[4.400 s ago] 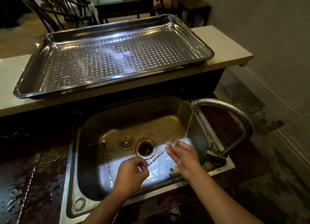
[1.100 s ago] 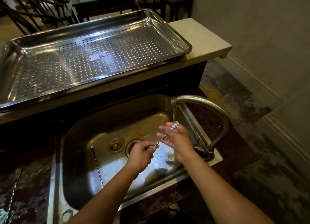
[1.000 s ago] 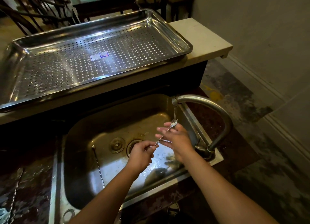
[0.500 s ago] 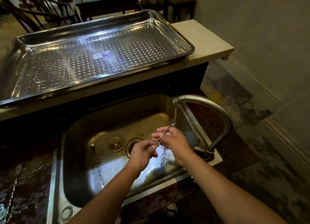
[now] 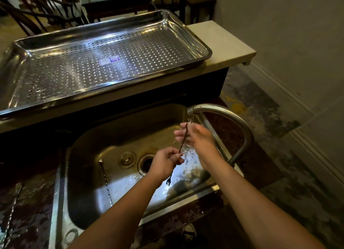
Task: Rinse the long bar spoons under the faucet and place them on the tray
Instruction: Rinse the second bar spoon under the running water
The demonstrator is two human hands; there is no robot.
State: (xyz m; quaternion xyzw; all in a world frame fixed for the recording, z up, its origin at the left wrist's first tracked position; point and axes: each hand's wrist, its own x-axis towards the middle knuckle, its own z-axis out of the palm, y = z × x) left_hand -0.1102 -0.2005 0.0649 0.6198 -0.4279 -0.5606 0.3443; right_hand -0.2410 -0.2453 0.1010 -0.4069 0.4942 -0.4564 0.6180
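Note:
My left hand (image 5: 166, 162) is shut on a long twisted bar spoon (image 5: 183, 139), held steeply over the sink (image 5: 119, 131). Its bowl end reaches up into the water stream under the faucet (image 5: 223, 114), and its forked end (image 5: 168, 181) hangs below my fist. My right hand (image 5: 195, 137) cups and rubs the spoon's upper part with fingers apart. A second bar spoon (image 5: 106, 181) lies in the sink at the left. A third bar spoon (image 5: 12, 209) lies on the wet dark counter at far left. The perforated steel tray (image 5: 186, 30) sits on the raised ledge behind.
The sink's drain (image 5: 147, 162) and a stopper (image 5: 127, 158) lie near the middle of the basin. The pale ledge (image 5: 227, 43) ends at the right, with floor and wall beyond. Dark chairs (image 5: 42, 12) stand behind the tray.
The spoon has tilted from low and slanted to nearly upright, its top raised close to the spout. My right hand has risen with it into the stream.

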